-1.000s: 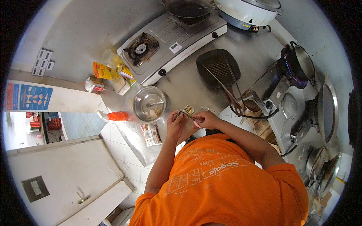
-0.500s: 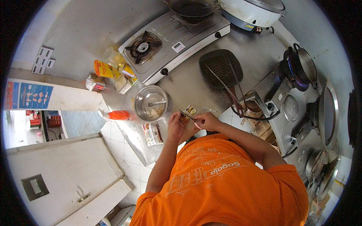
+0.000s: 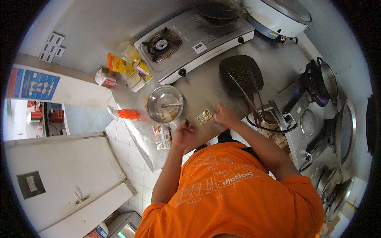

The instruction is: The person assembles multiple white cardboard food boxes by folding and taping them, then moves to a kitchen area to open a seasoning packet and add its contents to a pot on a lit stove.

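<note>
My left hand (image 3: 182,137) is closed over the front part of the steel table, with a small dark thing (image 3: 187,123) at its fingertips that I cannot make out. To its right a small shiny yellow-green sachet (image 3: 204,117) lies flat on the table. My right hand (image 3: 227,116) is just right of that sachet, fingers drawn together; whatever they hold is hidden. Beyond my left hand stands a round steel bowl (image 3: 180,96) with a metal utensil (image 3: 171,105) and pale, crumbly food in it. A printed food packet (image 3: 162,137) lies left of my left hand.
At the left edge lies a red bottle (image 3: 129,114) with a white top. A gas stove (image 3: 166,71) stands at the back, beside a yellow pouch (image 3: 117,63). Right of centre sit a black grill pan (image 3: 241,75) with tongs (image 3: 237,85) across it and a second stove (image 3: 295,115).
My hands have moved apart, and the scissors seen at my right hand no longer show clearly. The sachet between them is now uncovered. The whole view has shifted slightly.
</note>
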Demonstrator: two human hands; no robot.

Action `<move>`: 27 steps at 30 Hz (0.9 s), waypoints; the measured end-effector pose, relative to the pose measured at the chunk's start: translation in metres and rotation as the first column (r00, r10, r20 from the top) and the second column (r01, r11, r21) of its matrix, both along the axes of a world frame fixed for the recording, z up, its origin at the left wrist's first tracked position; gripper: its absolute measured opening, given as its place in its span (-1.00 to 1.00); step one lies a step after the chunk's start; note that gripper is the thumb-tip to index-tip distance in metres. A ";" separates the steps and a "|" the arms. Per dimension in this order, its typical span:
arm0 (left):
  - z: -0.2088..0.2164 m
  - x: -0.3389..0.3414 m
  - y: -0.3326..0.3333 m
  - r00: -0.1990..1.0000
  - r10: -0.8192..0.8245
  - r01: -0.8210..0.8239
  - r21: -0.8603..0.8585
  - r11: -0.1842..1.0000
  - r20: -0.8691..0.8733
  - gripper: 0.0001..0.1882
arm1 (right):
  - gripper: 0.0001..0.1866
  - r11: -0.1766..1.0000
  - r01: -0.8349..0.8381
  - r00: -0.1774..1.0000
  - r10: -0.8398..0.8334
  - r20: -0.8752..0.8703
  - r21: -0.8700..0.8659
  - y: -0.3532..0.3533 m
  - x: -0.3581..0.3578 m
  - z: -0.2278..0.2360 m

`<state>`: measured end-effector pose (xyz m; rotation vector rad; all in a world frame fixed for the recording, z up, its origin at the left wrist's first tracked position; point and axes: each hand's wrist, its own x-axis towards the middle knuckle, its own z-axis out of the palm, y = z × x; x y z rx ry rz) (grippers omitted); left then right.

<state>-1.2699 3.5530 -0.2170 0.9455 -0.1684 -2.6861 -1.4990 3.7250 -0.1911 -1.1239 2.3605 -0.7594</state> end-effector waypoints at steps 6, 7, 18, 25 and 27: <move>0.058 0.002 -0.103 0.961 0.134 -0.010 -0.454 0.891 0.242 -0.85 | -0.77 0.901 -0.110 0.900 0.270 -0.343 0.420 -0.055 -0.066 -0.021; 0.041 0.005 -0.122 0.930 0.135 0.130 -0.648 0.750 0.343 -0.81 | -0.78 0.875 -0.121 0.904 0.292 -0.312 0.468 -0.065 -0.068 -0.018; 0.049 -0.004 -0.122 0.701 0.362 0.709 -0.541 -0.452 0.615 -0.43 | -0.82 0.808 -0.562 0.825 0.562 -0.054 -0.178 -0.206 0.057 0.047; 0.052 -0.005 -0.113 0.746 0.349 0.663 -0.682 -0.308 0.567 -0.35 | -0.85 0.871 -0.491 0.870 0.487 -0.083 -0.036 -0.228 0.075 0.027; 0.054 0.001 -0.110 0.791 0.449 0.558 -0.793 -0.247 0.416 -0.34 | -0.83 0.863 -0.501 0.858 0.488 -0.162 -0.056 -0.237 0.078 0.016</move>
